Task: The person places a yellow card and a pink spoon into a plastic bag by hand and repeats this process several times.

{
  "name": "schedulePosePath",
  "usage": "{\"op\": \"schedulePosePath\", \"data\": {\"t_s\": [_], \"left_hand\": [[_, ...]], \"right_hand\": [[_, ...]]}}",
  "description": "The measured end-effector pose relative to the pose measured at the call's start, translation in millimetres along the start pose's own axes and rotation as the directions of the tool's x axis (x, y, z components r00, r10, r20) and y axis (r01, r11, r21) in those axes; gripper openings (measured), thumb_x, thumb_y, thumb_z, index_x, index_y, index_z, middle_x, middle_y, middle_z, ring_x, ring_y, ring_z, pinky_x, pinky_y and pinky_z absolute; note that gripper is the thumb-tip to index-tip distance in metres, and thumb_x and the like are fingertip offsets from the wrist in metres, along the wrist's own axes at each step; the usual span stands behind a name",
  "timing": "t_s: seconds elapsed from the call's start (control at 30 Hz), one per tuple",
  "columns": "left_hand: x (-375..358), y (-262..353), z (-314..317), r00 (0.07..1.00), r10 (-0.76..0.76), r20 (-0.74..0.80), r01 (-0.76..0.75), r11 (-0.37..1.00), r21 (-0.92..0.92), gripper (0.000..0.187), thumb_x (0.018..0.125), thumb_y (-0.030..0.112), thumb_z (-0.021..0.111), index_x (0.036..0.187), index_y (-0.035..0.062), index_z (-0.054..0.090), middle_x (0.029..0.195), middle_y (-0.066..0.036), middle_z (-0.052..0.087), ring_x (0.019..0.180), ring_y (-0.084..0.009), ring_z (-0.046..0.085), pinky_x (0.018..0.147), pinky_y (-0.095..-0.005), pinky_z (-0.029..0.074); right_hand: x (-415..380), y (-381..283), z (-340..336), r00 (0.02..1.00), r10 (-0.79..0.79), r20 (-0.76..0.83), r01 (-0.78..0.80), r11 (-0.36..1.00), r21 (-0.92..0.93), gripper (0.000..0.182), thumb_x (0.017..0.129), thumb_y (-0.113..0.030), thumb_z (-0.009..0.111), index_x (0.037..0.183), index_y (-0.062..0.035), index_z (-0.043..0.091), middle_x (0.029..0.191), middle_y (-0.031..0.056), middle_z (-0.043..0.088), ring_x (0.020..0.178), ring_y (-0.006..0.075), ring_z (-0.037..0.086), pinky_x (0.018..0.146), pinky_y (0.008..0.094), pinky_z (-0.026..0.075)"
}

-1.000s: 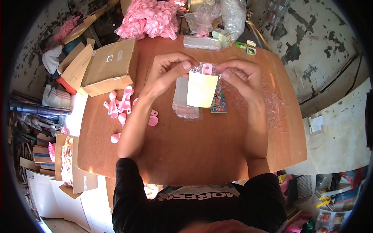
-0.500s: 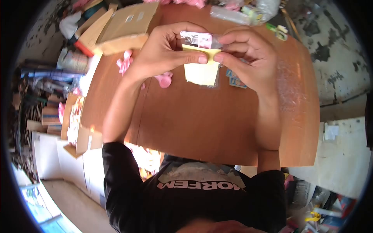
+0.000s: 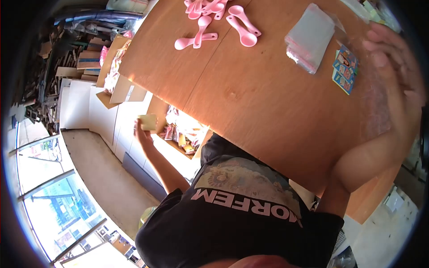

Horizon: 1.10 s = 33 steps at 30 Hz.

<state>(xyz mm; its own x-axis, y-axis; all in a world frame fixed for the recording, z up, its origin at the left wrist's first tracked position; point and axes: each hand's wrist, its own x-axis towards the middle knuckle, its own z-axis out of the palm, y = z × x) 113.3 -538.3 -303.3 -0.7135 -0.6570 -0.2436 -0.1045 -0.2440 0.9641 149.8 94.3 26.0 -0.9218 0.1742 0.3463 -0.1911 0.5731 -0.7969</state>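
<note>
My left hand [image 3: 142, 130] holds a small yellow packet [image 3: 147, 122] beyond the table's near left edge, beside an open carton [image 3: 157, 108] with many small packets in it. Over the right side of the table is my right hand [image 3: 395, 67], blurred, its fingers stretched and nothing visible in them. Near it lie blue printed cards [image 3: 345, 69] and a stack of clear plastic bags [image 3: 311, 38]. Pink plastic spoons [image 3: 243, 31] lie on the brown table [image 3: 250, 107] at the far side, some of them crossed.
Another open carton [image 3: 117, 80] stands off the table's left edge. Stacked scrap and boards [image 3: 67, 49] line the far left. Clear plastic film [image 3: 373, 102] lies along the table's right side.
My hands have parted from the yellow packet. My left hand has carried it down and left off the table; my right hand has moved right. The view has swung, showing spoons and bags.
</note>
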Motion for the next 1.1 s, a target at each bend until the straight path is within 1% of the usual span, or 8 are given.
{"op": "schedulePosePath", "data": {"t_s": [0.13,0.27,0.4,0.5,0.6,0.73,0.83,1.1], "left_hand": [[-21.0,-40.0,42.3,0.924,-0.067,-0.376,0.262,0.827,0.497,0.087,0.08,0.037,0.077,0.141,-0.0053,0.03,0.141,-0.026,0.04,0.129,-0.0352,0.044,0.102,-0.0449,0.045],[-13.2,29.2,75.0,0.497,0.807,-0.318,-0.499,0.566,0.656,0.06,0.085,0.013,0.07,0.133,-0.0042,0.038,0.131,-0.023,0.043,0.119,-0.0336,0.048,0.102,-0.0445,0.044],[-117.2,185.5,201.3,0.519,0.852,-0.075,-0.855,0.515,-0.068,0.037,0.09,0.01,0.062,0.121,-0.0051,0.048,0.12,-0.022,0.056,0.109,-0.0328,0.058,0.099,-0.042,0.047],[-174.8,217.2,268.3,0.186,0.894,0.407,-0.749,0.397,-0.53,0.028,0.093,0.012,0.059,0.115,-0.0045,0.053,0.107,-0.021,0.063,0.101,-0.0295,0.064,0.092,-0.0384,0.05],[-219.4,247.2,320.9,-0.35,0.592,0.726,-0.757,0.278,-0.592,0.026,0.091,0.01,0.06,0.113,-0.0036,0.058,0.102,-0.018,0.067,0.096,-0.0216,0.065,0.088,-0.0356,0.05],[-256.5,248.1,412.8,-0.401,0.003,0.916,-0.658,0.695,-0.291,0.037,0.086,0.007,0.064,0.122,-0.0001,0.058,0.108,-0.012,0.065,0.096,-0.0224,0.064,0.092,-0.0355,0.048],[-264.2,241.0,484.5,-0.712,0.121,0.692,-0.492,0.617,-0.614,0.033,0.082,-0.005,0.065,0.114,-0.0011,0.064,0.095,-0.014,0.071,0.086,-0.0177,0.067,0.073,-0.0287,0.053],[-252.9,157.3,541.5,-0.698,-0.271,0.663,-0.697,0.474,-0.539,0.049,0.08,0.011,0.072,0.125,0.0018,0.054,0.118,-0.011,0.06,0.107,-0.0245,0.057,0.094,-0.0346,0.047]], "right_hand": [[13.3,9.2,7.3,0.997,0.017,0.071,-0.016,1.0,-0.001,0.029,0.09,-0.006,0.063,0.118,0.001,0.061,0.108,0.0084,0.064,0.101,0.0135,0.061,0.091,0.0257,0.045],[36.3,63.1,44.7,0.97,-0.185,0.158,0.198,0.978,-0.071,0.017,0.081,-0.005,0.071,0.096,0.0008,0.068,0.089,0.0085,0.07,0.078,0.0148,0.068,0.068,0.029,0.054],[46.4,118.5,76.9,0.977,-0.022,0.212,0.112,0.901,-0.42,0.016,0.077,-0.012,0.071,0.089,-0.0012,0.07,0.086,0.0121,0.07,0.077,0.0233,0.068,0.071,0.0342,0.052],[43.0,130.7,87.8,0.97,0.045,0.238,0.095,0.832,-0.546,0.015,0.075,-0.011,0.07,0.086,-0.0015,0.069,0.086,0.0131,0.07,0.079,0.0261,0.068,0.07,0.0348,0.052],[42.6,126.2,88.5,0.977,0.048,0.208,0.082,0.814,-0.575,0.013,0.072,-0.011,0.068,0.083,-0.0048,0.07,0.083,0.0112,0.07,0.077,0.027,0.068,0.068,0.0368,0.052],[41.7,131.9,89.0,0.982,0.045,0.182,0.087,0.752,-0.653,0.01,0.073,-0.012,0.068,0.081,-0.0067,0.072,0.08,0.0101,0.07,0.073,0.0285,0.066,0.067,0.039,0.051],[43.3,126.2,82.4,0.98,0.038,0.195,0.084,0.807,-0.584,0.011,0.077,-0.008,0.065,0.085,-0.0063,0.073,0.079,0.0112,0.07,0.073,0.029,0.067,0.068,0.0387,0.051],[48.0,112.8,53.8,0.988,0.004,0.155,0.072,0.874,-0.481,0.013,0.081,-0.01,0.066,0.089,-0.0025,0.072,0.084,0.0148,0.07,0.075,0.0286,0.067,0.07,0.0367,0.051]]}}
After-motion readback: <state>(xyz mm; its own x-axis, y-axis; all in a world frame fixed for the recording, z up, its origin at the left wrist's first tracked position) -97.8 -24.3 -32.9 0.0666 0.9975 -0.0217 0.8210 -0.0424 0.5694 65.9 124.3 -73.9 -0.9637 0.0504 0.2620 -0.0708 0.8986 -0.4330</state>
